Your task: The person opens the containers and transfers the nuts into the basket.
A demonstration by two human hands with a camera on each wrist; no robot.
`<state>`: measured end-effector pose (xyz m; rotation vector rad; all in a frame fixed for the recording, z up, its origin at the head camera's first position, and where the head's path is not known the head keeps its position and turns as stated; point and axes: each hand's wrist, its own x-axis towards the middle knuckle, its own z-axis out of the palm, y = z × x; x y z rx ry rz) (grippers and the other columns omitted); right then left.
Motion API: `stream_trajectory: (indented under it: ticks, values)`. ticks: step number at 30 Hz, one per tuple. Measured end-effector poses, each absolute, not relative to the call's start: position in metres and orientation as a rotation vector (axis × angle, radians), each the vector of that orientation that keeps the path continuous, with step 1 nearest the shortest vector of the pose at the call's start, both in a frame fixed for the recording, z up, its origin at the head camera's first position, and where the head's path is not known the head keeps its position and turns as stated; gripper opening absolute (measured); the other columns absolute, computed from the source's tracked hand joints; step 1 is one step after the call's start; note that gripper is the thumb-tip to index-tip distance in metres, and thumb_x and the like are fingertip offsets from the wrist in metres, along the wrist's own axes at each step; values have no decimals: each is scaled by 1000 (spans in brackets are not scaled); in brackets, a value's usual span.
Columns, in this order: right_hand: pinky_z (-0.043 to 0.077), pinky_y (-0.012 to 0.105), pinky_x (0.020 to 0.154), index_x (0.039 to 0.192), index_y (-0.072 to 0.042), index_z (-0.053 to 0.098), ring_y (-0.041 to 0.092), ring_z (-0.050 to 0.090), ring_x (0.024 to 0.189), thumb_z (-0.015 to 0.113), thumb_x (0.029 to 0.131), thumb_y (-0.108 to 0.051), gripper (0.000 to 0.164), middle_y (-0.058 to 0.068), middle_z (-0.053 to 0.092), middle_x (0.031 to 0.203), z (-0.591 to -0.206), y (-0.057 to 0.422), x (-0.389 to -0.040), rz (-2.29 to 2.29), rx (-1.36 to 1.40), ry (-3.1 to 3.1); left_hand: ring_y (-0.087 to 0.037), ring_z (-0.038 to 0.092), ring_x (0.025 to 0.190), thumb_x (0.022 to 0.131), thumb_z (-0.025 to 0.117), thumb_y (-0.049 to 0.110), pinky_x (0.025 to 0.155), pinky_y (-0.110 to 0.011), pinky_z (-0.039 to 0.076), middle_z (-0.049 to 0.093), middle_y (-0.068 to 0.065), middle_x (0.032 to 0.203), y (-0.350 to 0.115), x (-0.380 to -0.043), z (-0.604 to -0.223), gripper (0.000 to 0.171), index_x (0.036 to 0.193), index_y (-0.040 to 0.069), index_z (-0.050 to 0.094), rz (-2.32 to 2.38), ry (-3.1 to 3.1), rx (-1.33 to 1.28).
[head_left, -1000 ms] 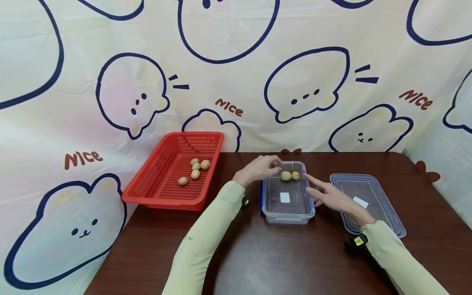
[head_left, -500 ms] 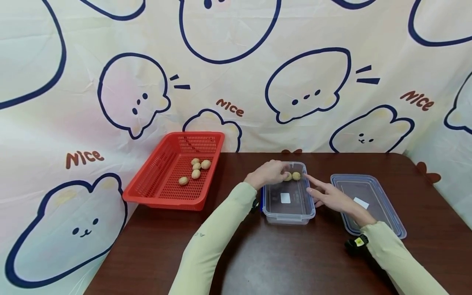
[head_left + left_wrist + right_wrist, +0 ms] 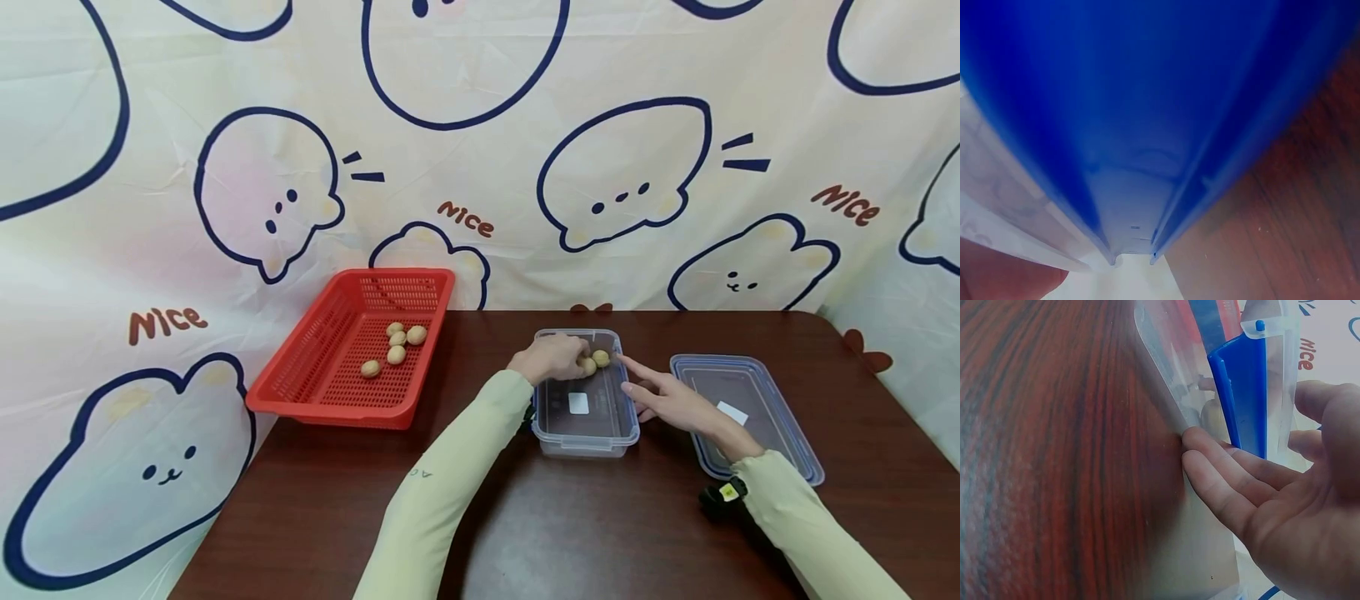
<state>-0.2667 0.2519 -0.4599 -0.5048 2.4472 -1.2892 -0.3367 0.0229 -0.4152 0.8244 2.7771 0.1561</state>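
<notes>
A clear plastic food box with a white label stands on the table. Near its far end lie two walnuts, one partly covered by the fingers and one beside it. My left hand reaches in over the left rim, its curled fingers on the nearer walnut. Against the box's right side rest the extended fingers of my right hand; the right wrist view shows this hand beside a blue locking flap. Another blue flap fills the left wrist view, hiding the left fingertips.
To the left, a red slotted basket holds several walnuts. A clear lid with a pale label lies right of the box, partly under the right forearm. A printed cloth hangs behind the brown table.
My left hand has moved rightward and lower into the box, coming onto the nearer walnut, which has shifted slightly toward the right. My right hand has stayed at the box's side.
</notes>
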Motion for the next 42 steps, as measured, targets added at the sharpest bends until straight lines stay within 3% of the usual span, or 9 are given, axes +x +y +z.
stream_trajectory:
  ticks: [6, 17, 24, 33, 42]
  values:
    - [59, 31, 76, 158, -24, 17, 22, 69, 92, 47, 103, -41, 65, 32, 47, 140, -459, 251, -264, -1292, -509, 2443, -12, 51, 70, 98, 56, 37, 62, -26, 38, 55, 4, 81, 21, -334, -418, 25, 116, 20, 62, 83, 2786, 872]
    - [59, 31, 77, 158, -23, 16, 22, 69, 94, 46, 103, -39, 65, 30, 34, 151, -461, 251, -264, -1329, -542, 2410, -11, 54, 72, 98, 57, 37, 62, -26, 40, 59, 5, 85, 18, -329, -419, 28, 121, 22, 62, 80, 2801, 921]
    - [59, 32, 76, 158, -23, 18, 23, 70, 92, 48, 102, -40, 65, 31, 41, 146, -457, 253, -266, -1328, -513, 2428, -12, 51, 67, 98, 56, 32, 59, -26, 38, 52, 3, 77, 18, -329, -417, 15, 106, 20, 59, 71, 2782, 975]
    - [59, 31, 77, 158, -21, 16, 22, 69, 93, 47, 103, -39, 66, 29, 31, 154, -458, 252, -265, -1321, -534, 2423, -11, 51, 67, 95, 59, 45, 55, -26, 36, 49, 6, 74, 20, -327, -420, 22, 97, 23, 59, -19, 2808, 970]
    - [59, 32, 76, 158, -21, 17, 21, 70, 92, 47, 103, -39, 65, 31, 38, 148, -458, 252, -266, -1325, -542, 2425, -11, 54, 75, 96, 61, 36, 64, -22, 41, 59, 4, 89, 10, -331, -408, 32, 120, 16, 62, 274, 2769, 997]
